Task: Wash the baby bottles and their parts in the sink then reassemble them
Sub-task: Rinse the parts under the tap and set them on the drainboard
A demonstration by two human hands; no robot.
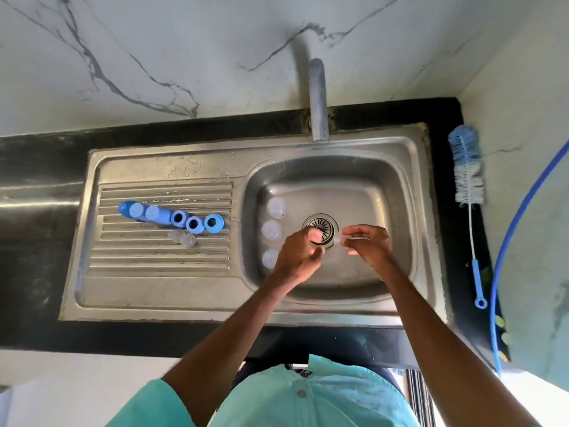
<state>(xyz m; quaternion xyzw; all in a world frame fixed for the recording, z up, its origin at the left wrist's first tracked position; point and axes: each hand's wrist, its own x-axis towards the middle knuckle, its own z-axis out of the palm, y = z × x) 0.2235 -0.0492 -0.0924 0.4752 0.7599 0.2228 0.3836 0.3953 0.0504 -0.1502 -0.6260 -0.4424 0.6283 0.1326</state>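
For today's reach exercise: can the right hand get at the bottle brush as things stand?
Probably yes: nothing lies between the right hand and the bottle brush on the counter, though it pinches a clear part.

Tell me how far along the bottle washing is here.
Disassembly looks done: blue rings and two clear teats lie on the drainboard. In hand: the right hand pinches a small clear part over the drain, the left hand close beside it. Left: three bottles standing in the basin, and all reassembly.
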